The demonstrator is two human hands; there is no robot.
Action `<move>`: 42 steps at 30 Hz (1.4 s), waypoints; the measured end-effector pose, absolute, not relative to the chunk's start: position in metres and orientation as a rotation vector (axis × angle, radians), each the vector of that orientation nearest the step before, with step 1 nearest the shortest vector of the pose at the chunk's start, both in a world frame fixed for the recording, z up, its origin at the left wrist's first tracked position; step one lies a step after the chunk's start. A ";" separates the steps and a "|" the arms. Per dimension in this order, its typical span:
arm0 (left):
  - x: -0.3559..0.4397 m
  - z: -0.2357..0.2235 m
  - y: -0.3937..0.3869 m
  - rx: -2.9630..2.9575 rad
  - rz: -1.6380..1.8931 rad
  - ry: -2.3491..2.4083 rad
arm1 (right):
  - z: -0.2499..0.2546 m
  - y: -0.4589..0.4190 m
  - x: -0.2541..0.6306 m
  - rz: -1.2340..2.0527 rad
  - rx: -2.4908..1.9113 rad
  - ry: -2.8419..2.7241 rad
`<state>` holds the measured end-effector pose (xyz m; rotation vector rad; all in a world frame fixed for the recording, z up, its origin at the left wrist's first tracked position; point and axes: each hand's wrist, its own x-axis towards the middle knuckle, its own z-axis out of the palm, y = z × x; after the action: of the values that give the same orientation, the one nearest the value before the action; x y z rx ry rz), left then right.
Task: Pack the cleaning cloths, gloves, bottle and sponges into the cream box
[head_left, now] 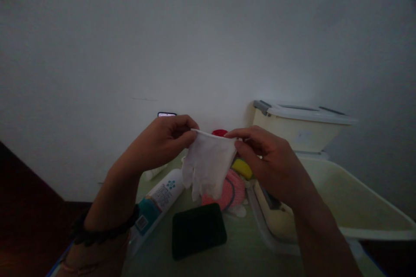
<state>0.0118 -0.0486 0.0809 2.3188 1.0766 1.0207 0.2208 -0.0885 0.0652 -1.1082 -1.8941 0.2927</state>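
A thin white glove [209,162] hangs fingers down between my two hands, its cuff stretched almost level. My left hand [165,140] pinches the cuff's left corner between thumb and fingers. At the opposite corner, my right hand [266,156] grips the cuff the same way. Behind and below the glove lies a pink cloth item [236,190] with a grey band, partly covered by the glove. A dark green scouring pad [199,230] rests on the table [240,251] nearer to me. Beside my left wrist lies a white and teal bottle [159,203].
A lidded cream bin [289,127] stands against the wall at the right. In front of it is an open pale tub [360,201]. A yellow sponge [242,168], a red object [219,132] and a phone [167,114] sit behind my hands.
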 end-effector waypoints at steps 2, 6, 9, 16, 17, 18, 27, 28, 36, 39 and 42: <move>0.012 0.079 -0.047 2.273 1.045 1.038 | 0.065 -0.089 0.220 0.295 -1.081 -1.936; 0.014 0.078 -0.048 2.215 1.057 1.003 | 0.061 -0.088 0.220 0.398 -1.082 -1.969; 0.015 0.078 -0.050 2.195 1.067 0.985 | 0.060 -0.088 0.221 0.573 -1.141 -1.987; 0.014 0.077 -0.052 2.249 0.964 0.909 | 0.066 -0.090 0.219 0.569 -1.137 -2.038; 0.012 0.077 -0.052 2.257 0.945 0.908 | 0.066 -0.090 0.219 0.531 -1.122 -2.035; 0.011 0.077 -0.052 2.265 0.923 0.910 | 0.067 -0.089 0.220 0.490 -1.111 -2.031; 0.011 0.079 -0.052 2.453 0.753 0.833 | 0.068 -0.091 0.216 0.343 -1.117 -2.008; 0.012 0.079 -0.051 2.459 0.760 0.850 | 0.068 -0.091 0.215 0.336 -1.113 -2.010; 0.016 0.078 -0.051 2.413 0.940 1.026 | 0.066 -0.091 0.216 0.178 -1.173 -1.888; 0.021 0.078 -0.053 2.400 0.987 0.986 | 0.065 -0.092 0.213 0.200 -1.127 -1.869; 0.024 0.077 -0.052 2.388 0.994 0.933 | 0.064 -0.093 0.210 0.212 -1.088 -1.885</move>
<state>0.0242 -0.0522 0.0767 2.3877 0.9331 0.9944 0.2096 -0.0927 0.0644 -1.0875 -1.8851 0.2120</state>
